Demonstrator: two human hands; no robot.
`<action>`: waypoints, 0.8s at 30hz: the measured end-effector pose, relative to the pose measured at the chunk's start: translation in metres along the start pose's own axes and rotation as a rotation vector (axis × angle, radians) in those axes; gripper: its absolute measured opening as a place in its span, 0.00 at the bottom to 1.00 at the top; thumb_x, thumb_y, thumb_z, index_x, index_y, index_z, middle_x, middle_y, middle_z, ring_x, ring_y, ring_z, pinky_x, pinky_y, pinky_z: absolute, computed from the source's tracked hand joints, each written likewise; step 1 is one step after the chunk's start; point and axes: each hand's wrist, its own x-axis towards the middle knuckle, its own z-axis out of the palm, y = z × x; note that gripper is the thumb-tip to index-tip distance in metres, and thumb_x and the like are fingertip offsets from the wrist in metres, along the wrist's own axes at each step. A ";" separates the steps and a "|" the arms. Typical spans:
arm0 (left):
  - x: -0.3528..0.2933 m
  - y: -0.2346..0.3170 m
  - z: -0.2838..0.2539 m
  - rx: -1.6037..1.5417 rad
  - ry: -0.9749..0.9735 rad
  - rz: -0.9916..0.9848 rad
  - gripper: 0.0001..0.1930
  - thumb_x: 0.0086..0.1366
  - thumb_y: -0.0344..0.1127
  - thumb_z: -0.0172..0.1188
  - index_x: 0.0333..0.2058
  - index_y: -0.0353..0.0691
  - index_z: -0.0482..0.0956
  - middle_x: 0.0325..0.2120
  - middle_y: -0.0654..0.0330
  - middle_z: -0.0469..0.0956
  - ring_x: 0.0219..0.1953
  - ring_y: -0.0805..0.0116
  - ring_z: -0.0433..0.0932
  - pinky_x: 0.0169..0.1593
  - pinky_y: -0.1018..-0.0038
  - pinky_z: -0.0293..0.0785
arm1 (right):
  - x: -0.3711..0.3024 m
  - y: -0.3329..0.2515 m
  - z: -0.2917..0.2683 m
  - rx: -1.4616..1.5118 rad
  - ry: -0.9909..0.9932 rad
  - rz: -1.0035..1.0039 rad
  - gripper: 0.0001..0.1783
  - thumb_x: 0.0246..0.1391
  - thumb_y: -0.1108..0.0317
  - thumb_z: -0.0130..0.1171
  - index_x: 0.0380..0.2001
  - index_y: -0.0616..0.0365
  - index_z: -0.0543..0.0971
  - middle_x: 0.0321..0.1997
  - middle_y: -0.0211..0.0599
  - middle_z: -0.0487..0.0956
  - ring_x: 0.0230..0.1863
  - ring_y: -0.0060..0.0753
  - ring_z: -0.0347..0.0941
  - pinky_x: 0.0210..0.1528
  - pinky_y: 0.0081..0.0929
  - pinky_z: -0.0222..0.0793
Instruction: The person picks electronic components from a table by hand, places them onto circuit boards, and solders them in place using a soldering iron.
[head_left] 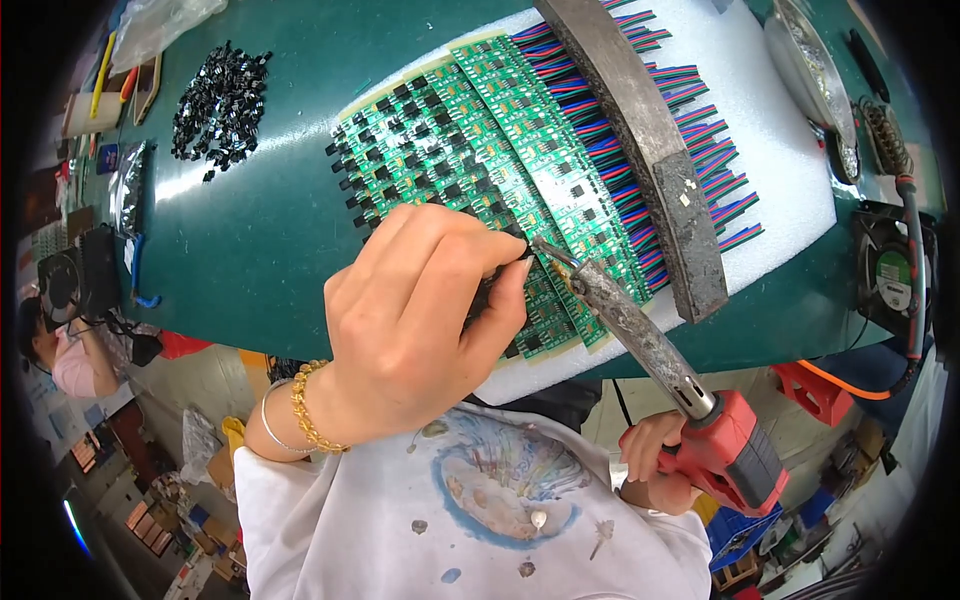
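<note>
My left hand [410,310] is over the near part of the green circuit boards [540,150], thumb and forefinger pinched on a small black component [527,250] at a board's edge. My right hand [655,460] grips the red handle of a soldering gun [650,345], whose metal barrel slants up and left. Its tip is right beside the pinched component; whether they touch, I cannot tell. Rows of small black components [415,130] stand along the boards left of the tip. My left hand hides part of the boards.
A heavy metal bar [640,140] lies across red, blue, green and black wires [705,130]. White foam [790,200] lies underneath. Loose black components [220,110] are heaped at left. A metal bowl [815,70], coiled holder [885,135] and fan [890,265] are at right. Another person [80,360] sits far left.
</note>
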 end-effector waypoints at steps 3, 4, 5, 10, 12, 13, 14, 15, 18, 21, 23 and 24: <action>0.001 0.001 0.001 0.005 -0.004 -0.005 0.12 0.44 0.18 0.65 0.29 0.35 0.76 0.22 0.59 0.74 0.21 0.69 0.72 0.20 0.77 0.64 | -0.004 -0.002 -0.001 -0.101 -0.076 0.090 0.18 0.10 0.65 0.57 0.19 0.49 0.74 0.20 0.29 0.76 0.22 0.34 0.74 0.23 0.28 0.68; 0.002 0.002 0.001 0.004 -0.005 -0.008 0.11 0.43 0.20 0.65 0.27 0.35 0.76 0.22 0.59 0.72 0.22 0.64 0.72 0.22 0.73 0.67 | -0.005 -0.004 -0.001 -0.112 -0.113 0.130 0.18 0.11 0.64 0.58 0.19 0.48 0.75 0.20 0.28 0.76 0.23 0.34 0.74 0.23 0.29 0.68; 0.004 0.003 0.000 0.001 -0.006 -0.005 0.11 0.43 0.20 0.65 0.27 0.35 0.76 0.22 0.59 0.72 0.22 0.64 0.72 0.22 0.73 0.67 | -0.008 -0.006 0.000 -0.112 -0.109 0.131 0.18 0.11 0.64 0.58 0.19 0.48 0.75 0.20 0.28 0.76 0.23 0.34 0.74 0.23 0.29 0.68; 0.004 0.001 -0.001 0.000 -0.014 0.006 0.11 0.43 0.20 0.65 0.27 0.36 0.76 0.22 0.60 0.73 0.22 0.65 0.72 0.21 0.74 0.67 | -0.020 -0.012 0.016 0.022 0.239 0.553 0.19 0.11 0.66 0.57 0.20 0.49 0.75 0.18 0.26 0.75 0.21 0.34 0.74 0.23 0.26 0.69; 0.004 0.001 -0.002 -0.001 -0.014 0.000 0.11 0.42 0.20 0.65 0.27 0.36 0.76 0.22 0.60 0.73 0.22 0.65 0.72 0.21 0.74 0.67 | -0.019 -0.012 0.016 -0.037 0.204 0.501 0.19 0.11 0.66 0.57 0.20 0.49 0.75 0.18 0.26 0.75 0.21 0.34 0.74 0.23 0.26 0.69; 0.004 0.001 -0.001 -0.004 -0.016 -0.004 0.11 0.42 0.20 0.65 0.27 0.36 0.75 0.22 0.60 0.73 0.22 0.65 0.72 0.21 0.74 0.67 | -0.019 -0.012 0.015 -0.094 0.172 0.449 0.19 0.11 0.66 0.57 0.20 0.49 0.75 0.18 0.26 0.75 0.21 0.34 0.74 0.23 0.25 0.69; 0.004 0.002 -0.001 -0.004 -0.016 -0.003 0.11 0.42 0.20 0.65 0.27 0.36 0.75 0.22 0.60 0.73 0.22 0.65 0.72 0.21 0.74 0.67 | -0.018 -0.012 0.013 -0.150 0.140 0.397 0.19 0.11 0.67 0.57 0.20 0.49 0.75 0.18 0.26 0.75 0.21 0.34 0.74 0.23 0.25 0.69; 0.004 0.002 -0.001 -0.006 -0.018 0.000 0.11 0.42 0.20 0.65 0.27 0.36 0.75 0.21 0.60 0.73 0.22 0.65 0.72 0.21 0.74 0.67 | -0.017 -0.012 0.012 -0.207 0.106 0.345 0.19 0.11 0.67 0.57 0.20 0.49 0.75 0.18 0.26 0.76 0.21 0.34 0.74 0.23 0.25 0.69; 0.005 0.003 -0.001 -0.008 -0.020 0.003 0.11 0.42 0.20 0.65 0.27 0.36 0.75 0.21 0.60 0.72 0.22 0.65 0.72 0.21 0.74 0.67 | -0.012 -0.011 0.007 -0.374 0.007 0.185 0.19 0.11 0.67 0.56 0.20 0.48 0.76 0.18 0.26 0.76 0.21 0.33 0.75 0.23 0.24 0.70; 0.005 0.003 0.000 -0.005 -0.022 0.004 0.11 0.42 0.20 0.65 0.27 0.36 0.75 0.21 0.60 0.72 0.21 0.64 0.72 0.21 0.73 0.67 | -0.002 -0.013 -0.001 -0.325 -0.031 0.105 0.19 0.11 0.67 0.56 0.20 0.48 0.76 0.18 0.26 0.76 0.21 0.32 0.75 0.23 0.24 0.70; 0.005 0.002 -0.001 -0.006 -0.021 0.007 0.11 0.42 0.20 0.65 0.27 0.36 0.75 0.21 0.60 0.72 0.21 0.64 0.72 0.21 0.73 0.67 | -0.003 -0.012 0.000 -0.225 -0.033 0.081 0.19 0.11 0.67 0.56 0.21 0.48 0.76 0.18 0.25 0.76 0.21 0.32 0.75 0.23 0.23 0.70; 0.005 0.001 -0.002 -0.009 -0.021 0.003 0.11 0.42 0.20 0.65 0.27 0.36 0.75 0.21 0.60 0.72 0.21 0.64 0.72 0.21 0.73 0.67 | -0.008 -0.006 0.003 -0.234 0.005 0.093 0.20 0.10 0.67 0.56 0.21 0.48 0.76 0.18 0.25 0.76 0.21 0.32 0.75 0.23 0.23 0.69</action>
